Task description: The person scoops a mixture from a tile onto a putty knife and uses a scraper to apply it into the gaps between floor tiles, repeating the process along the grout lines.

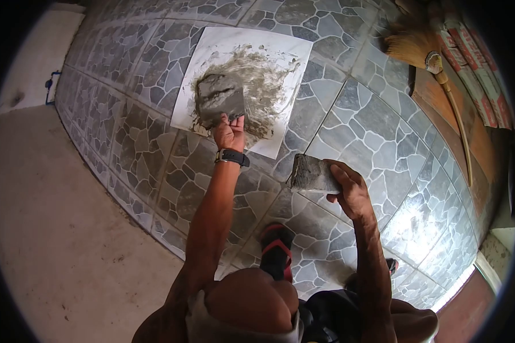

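My left hand (230, 132), with a black watch on the wrist, pinches the near edge of a flat dark grey plate (230, 103). The plate lies against wet grey mortar (212, 86) heaped and smeared on a white square tile or board (274, 146). Just right of that, my right hand (352, 188) grips the end of a rectangular grey block (315, 174) with fine ridges and paste on its face. The block is held above the floor, apart from the white board. Fingers under both held things are partly hidden.
Stone-patterned tiles (372, 137) cover the floor, with a bare concrete strip (57, 217) at left. A straw brush (412, 48) with a long wooden handle lies at upper right, beside stacked red-and-white boxes (469, 63). My sandalled foot (276, 248) is below the board.
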`<state>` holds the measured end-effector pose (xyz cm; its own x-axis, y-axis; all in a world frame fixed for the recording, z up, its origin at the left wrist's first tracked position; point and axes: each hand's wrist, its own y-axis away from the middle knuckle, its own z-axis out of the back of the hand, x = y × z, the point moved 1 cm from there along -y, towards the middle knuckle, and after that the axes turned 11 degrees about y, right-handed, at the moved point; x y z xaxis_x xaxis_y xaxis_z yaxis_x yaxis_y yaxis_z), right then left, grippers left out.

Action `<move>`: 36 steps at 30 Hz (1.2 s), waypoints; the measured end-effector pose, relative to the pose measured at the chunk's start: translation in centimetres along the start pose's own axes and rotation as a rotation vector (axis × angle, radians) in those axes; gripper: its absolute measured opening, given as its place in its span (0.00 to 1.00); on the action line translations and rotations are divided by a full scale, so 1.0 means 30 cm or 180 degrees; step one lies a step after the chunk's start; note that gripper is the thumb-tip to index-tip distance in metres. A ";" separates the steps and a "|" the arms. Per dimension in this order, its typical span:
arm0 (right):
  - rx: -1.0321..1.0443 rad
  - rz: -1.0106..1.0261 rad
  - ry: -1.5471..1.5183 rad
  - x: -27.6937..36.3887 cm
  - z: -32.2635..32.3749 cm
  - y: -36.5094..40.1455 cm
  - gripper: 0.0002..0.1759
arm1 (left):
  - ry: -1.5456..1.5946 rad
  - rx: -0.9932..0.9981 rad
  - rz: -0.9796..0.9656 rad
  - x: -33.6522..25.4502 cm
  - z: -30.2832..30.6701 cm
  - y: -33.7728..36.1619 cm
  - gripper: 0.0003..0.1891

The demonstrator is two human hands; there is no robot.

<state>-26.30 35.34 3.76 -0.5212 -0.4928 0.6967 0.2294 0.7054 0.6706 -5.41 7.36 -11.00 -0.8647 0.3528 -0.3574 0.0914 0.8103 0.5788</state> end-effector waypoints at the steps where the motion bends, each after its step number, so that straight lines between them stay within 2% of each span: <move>1: 0.0013 0.0031 0.0027 0.004 -0.003 -0.001 0.22 | -0.0257 0.0228 -0.0137 -0.010 0.018 -0.004 0.19; 4: -0.0087 0.0075 0.0609 0.029 -0.024 0.002 0.23 | -0.0767 0.0722 -0.0347 -0.057 0.034 -0.027 0.26; 7: -0.0041 0.0514 0.1030 0.077 -0.061 -0.020 0.23 | -0.0713 0.0262 -0.0686 -0.067 -0.144 0.095 0.25; 11: 0.0027 0.0720 0.0716 0.165 -0.138 -0.117 0.25 | -0.1406 0.1065 -0.0914 -0.091 -0.224 0.173 0.13; 14: 0.0054 0.0869 0.0574 0.246 -0.211 -0.188 0.26 | -0.1677 0.1225 -0.1020 -0.077 -0.315 0.287 0.10; 18: 0.0028 0.0781 0.0254 0.313 -0.279 -0.208 0.26 | -0.2817 0.1485 -0.1292 -0.090 -0.288 0.321 0.10; 22: 0.0015 0.0642 -0.0121 0.334 -0.293 -0.194 0.23 | -0.3891 0.1985 -0.2107 -0.086 -0.314 0.375 0.10; 26: 0.0189 0.0504 -0.0572 0.319 -0.265 -0.207 0.22 | -0.4854 0.2197 -0.2333 -0.115 -0.377 0.438 0.10; 27: 0.0255 0.0510 -0.0691 0.319 -0.254 -0.206 0.22 | -0.4855 0.2514 -0.2416 -0.116 -0.410 0.467 0.09; 32: 0.0487 0.0578 -0.1121 0.338 -0.228 -0.180 0.20 | -0.4714 0.3955 -0.2717 -0.121 -0.494 0.507 0.23; 33: 0.0506 0.0606 -0.1175 0.331 -0.222 -0.176 0.20 | -0.4784 0.4111 -0.2799 -0.123 -0.499 0.510 0.27; 36: 0.0588 0.0662 -0.1342 0.300 -0.208 -0.166 0.19 | -0.4726 0.4472 -0.2917 -0.118 -0.505 0.499 0.31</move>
<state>-27.01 24.21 8.29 -0.7754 -0.1106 0.6217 0.2343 0.8639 0.4458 -8.46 11.16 10.04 -0.0542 -0.7511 -0.6579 0.7733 0.3852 -0.5035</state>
